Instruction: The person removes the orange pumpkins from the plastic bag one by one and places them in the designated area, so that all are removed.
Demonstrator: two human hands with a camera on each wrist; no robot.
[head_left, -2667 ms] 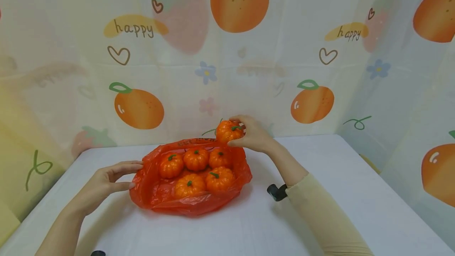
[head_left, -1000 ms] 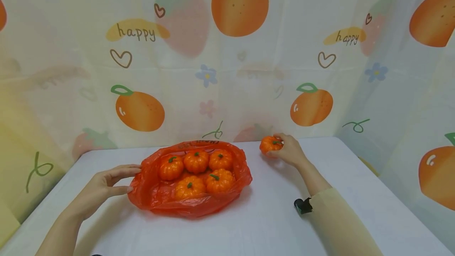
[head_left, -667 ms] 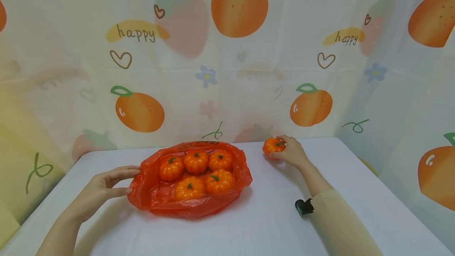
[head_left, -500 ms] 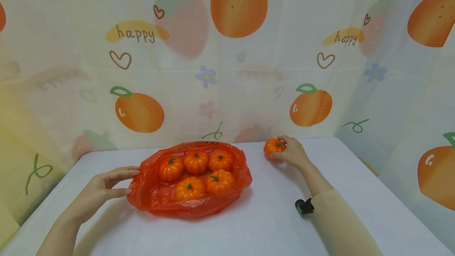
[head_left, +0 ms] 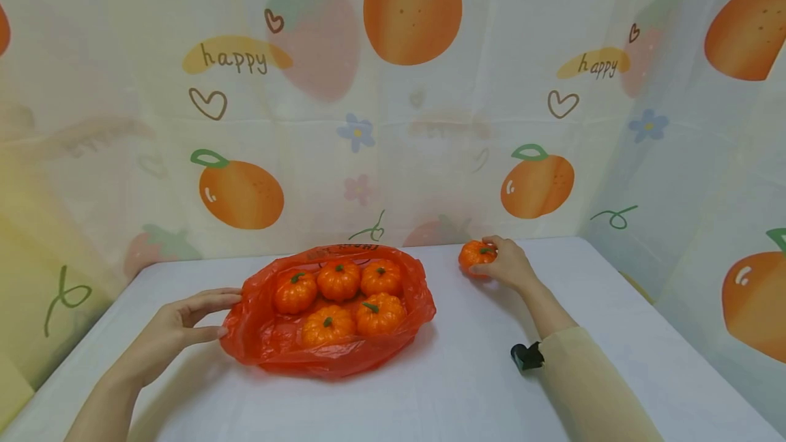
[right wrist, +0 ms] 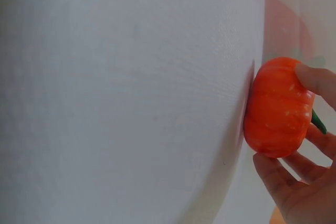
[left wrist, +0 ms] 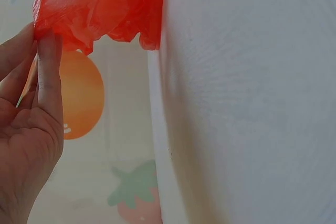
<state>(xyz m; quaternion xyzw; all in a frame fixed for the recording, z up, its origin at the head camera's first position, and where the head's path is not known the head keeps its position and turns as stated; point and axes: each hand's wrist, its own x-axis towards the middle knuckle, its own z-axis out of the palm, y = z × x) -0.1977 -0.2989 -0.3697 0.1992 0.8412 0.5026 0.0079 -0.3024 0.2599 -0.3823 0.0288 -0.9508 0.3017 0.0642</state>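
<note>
A red plastic bag (head_left: 331, 360) lies with its mouth spread open on the table, several small orange pumpkins (head_left: 329, 324) with green stems inside. My left hand (head_left: 168, 333) holds the bag's left edge between thumb and fingertips; the left wrist view shows the film (left wrist: 100, 9) at those fingertips. To the right of the bag, one more pumpkin (head_left: 475, 258) sits at the back of the white table. My right hand (head_left: 510, 264) grips it, thumb on one side and fingers on the other. In the right wrist view its underside is right at the tabletop, stem (right wrist: 318, 122) toward the palm.
A white cloth covers the table (head_left: 467, 387). Close behind its far edge hangs a curtain (head_left: 430, 155) printed with fruit, hearts and flowers, which also runs along the sides. A small black device (head_left: 527, 357) is fixed at the right wrist by the beige sleeve (head_left: 592, 380).
The right hand has carried a pumpkin from above the bag's back right rim rightward and down to the table, then shifted slightly right. The left hand stays at the bag's edge.
</note>
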